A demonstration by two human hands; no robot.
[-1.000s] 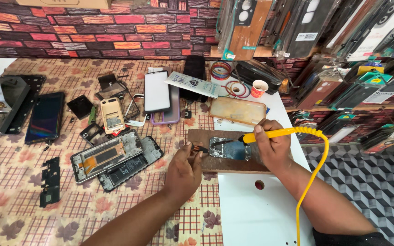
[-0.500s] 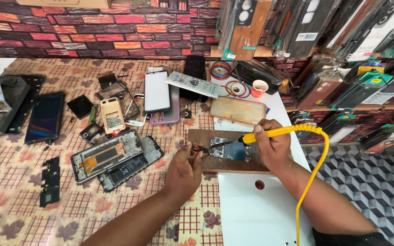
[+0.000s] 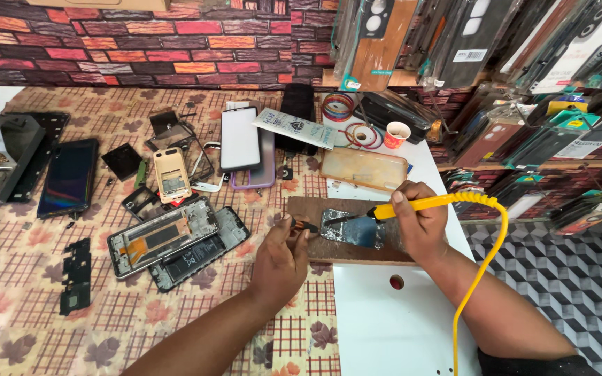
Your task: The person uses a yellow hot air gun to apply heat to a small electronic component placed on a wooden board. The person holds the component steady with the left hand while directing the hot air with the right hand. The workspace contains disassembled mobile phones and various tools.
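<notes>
My right hand (image 3: pixel 418 226) grips a yellow soldering iron (image 3: pixel 412 205) whose yellow cord (image 3: pixel 485 257) loops down to the right. Its dark tip points left onto a foil-wrapped part (image 3: pixel 346 228) lying on a brown wooden board (image 3: pixel 357 251). My left hand (image 3: pixel 280 261) pinches a small dark piece with an orange mark (image 3: pixel 306 225) at the board's left end, just left of the iron's tip.
Two opened phone bodies (image 3: pixel 175 244) lie left of my left hand, with more phones, screens and covers (image 3: pixel 240 139) behind. A clear phone case (image 3: pixel 362 168), wire reels (image 3: pixel 339 106) and a small cup (image 3: pixel 396 134) sit at the back. A white board (image 3: pixel 398 327) lies in front.
Both hands stay almost still over the board; the iron's tip has shifted slightly on the foil-wrapped part.
</notes>
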